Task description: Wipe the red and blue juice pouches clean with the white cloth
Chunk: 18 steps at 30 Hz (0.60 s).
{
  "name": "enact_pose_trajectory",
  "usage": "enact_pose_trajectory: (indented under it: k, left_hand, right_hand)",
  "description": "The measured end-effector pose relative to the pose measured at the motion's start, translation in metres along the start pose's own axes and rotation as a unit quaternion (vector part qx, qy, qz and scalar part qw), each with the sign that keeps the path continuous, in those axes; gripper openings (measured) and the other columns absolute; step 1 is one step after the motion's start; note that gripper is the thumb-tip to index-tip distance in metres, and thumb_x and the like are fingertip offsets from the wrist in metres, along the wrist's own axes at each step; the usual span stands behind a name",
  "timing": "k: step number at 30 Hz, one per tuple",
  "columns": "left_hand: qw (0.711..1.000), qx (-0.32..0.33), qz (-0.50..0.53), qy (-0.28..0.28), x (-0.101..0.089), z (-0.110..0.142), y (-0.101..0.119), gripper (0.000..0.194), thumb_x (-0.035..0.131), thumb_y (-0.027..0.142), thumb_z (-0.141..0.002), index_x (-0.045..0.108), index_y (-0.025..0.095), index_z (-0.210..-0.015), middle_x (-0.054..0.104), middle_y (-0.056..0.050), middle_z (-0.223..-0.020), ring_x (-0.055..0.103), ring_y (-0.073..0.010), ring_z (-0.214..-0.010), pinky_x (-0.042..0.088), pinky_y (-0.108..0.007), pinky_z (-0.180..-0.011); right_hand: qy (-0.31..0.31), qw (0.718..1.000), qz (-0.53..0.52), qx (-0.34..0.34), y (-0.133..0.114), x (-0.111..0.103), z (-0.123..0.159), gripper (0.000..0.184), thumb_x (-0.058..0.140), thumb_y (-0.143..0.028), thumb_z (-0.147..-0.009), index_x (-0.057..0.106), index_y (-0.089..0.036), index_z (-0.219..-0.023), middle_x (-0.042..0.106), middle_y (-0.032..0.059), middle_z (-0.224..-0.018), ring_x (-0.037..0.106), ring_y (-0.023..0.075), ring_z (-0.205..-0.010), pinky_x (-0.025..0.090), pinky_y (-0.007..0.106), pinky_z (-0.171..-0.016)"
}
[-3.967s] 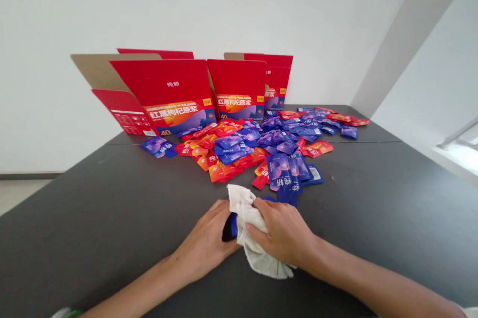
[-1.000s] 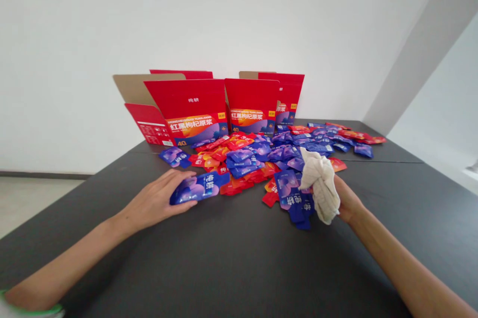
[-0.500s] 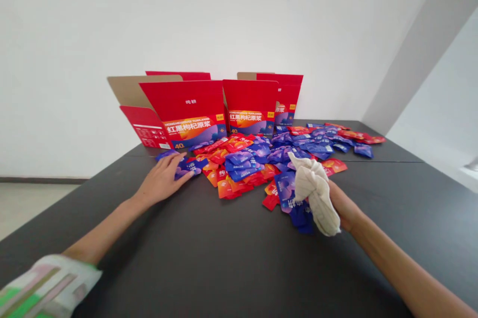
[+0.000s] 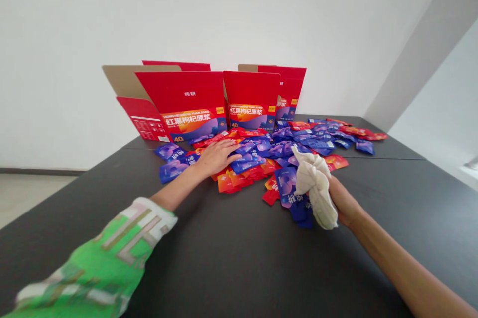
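My left hand [image 4: 215,158] lies over the left part of a heap of red and blue sachets [image 4: 249,164], palm down with fingers stretched out. Blue sachets [image 4: 172,170] spread on the table just left of its wrist. On the right, my right hand [image 4: 342,202] is closed around a twisted off-white cloth [image 4: 317,189], which hides most of its fingers. The cloth hangs over the near right edge of the heap, beside a dark blue sachet [image 4: 286,184].
Open red cartons stand behind the heap, among them a wide one [image 4: 194,109] on the left and a narrower one [image 4: 251,101]. More sachets [image 4: 328,135] are strewn at the back right of the dark table [image 4: 231,258]. A white wall [image 4: 231,14] rises behind.
My left hand has moved right, from the blue sachets at the left end onto the heap, baring those sachets. My right hand keeps the cloth in nearly the same spot.
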State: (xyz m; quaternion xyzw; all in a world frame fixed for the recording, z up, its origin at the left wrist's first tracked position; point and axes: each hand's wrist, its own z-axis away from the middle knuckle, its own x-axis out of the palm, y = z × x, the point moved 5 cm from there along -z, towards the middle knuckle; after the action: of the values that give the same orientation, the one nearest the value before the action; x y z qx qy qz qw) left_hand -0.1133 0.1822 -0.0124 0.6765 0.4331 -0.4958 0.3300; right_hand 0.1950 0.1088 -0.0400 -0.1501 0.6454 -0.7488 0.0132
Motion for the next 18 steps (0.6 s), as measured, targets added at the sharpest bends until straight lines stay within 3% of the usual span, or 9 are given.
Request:
enact_pose_trajectory:
  k: [4, 7, 9, 14, 18]
  left_hand:
    - [1.000, 0.014, 0.005, 0.009, -0.003, -0.002, 0.015, 0.056, 0.034, 0.055, -0.089, 0.041, 0.023, -0.134, 0.051, -0.009, -0.132, 0.042, -0.0254, -0.124, 0.026, -0.041, -0.105]
    - [0.999, 0.017, 0.021, 0.017, 0.000, -0.010, 0.026, 0.067, 0.044, 0.064, -0.080, 0.036, 0.029, -0.137, 0.044, -0.009, -0.138, 0.039, -0.0307, -0.126, 0.027, -0.047, -0.103]
    - [0.999, 0.020, 0.038, 0.020, 0.003, -0.016, 0.033, 0.066, 0.048, 0.065, -0.077, 0.041, 0.032, -0.134, 0.045, -0.008, -0.137, 0.039, -0.0325, -0.126, 0.028, -0.049, -0.102]
    - [0.993, 0.016, 0.106, 0.047, 0.003, -0.019, 0.043, 0.046, 0.048, 0.051, -0.085, 0.052, 0.029, -0.125, 0.053, -0.007, -0.127, 0.046, -0.0275, -0.119, 0.031, -0.045, -0.101]
    - [0.981, 0.012, 0.179, 0.072, -0.010, -0.010, 0.046, 0.036, 0.049, 0.039, -0.087, 0.057, 0.027, -0.120, 0.054, -0.003, -0.126, 0.048, -0.0219, -0.118, 0.033, -0.039, -0.102]
  right_hand:
    - [0.008, 1.000, -0.020, 0.010, 0.001, 0.000, -0.001, 0.037, 0.058, -0.050, -0.077, 0.058, -0.023, -0.103, 0.058, -0.0030, -0.065, 0.051, 0.0099, -0.049, 0.042, 0.020, -0.044]
    - [0.017, 1.000, -0.024, 0.010, 0.000, 0.001, 0.000, 0.034, 0.059, -0.049, -0.077, 0.060, -0.022, -0.098, 0.058, -0.0033, -0.063, 0.050, 0.0092, -0.048, 0.041, 0.019, -0.043]
    - [0.018, 1.000, -0.026, 0.001, -0.002, 0.002, 0.001, 0.036, 0.059, -0.049, -0.077, 0.059, -0.023, -0.101, 0.059, -0.0034, -0.065, 0.051, 0.0091, -0.049, 0.041, 0.018, -0.044]
    - [0.024, 1.000, -0.017, -0.006, -0.003, 0.000, 0.002, 0.042, 0.060, -0.049, -0.076, 0.058, -0.023, -0.109, 0.061, -0.0033, -0.066, 0.052, 0.0099, -0.049, 0.041, 0.020, -0.044]
    - [0.023, 0.999, -0.009, -0.025, -0.004, -0.006, -0.001, 0.036, 0.057, -0.050, -0.078, 0.060, -0.022, -0.099, 0.062, -0.0027, -0.067, 0.053, 0.0107, -0.051, 0.043, 0.021, -0.047]
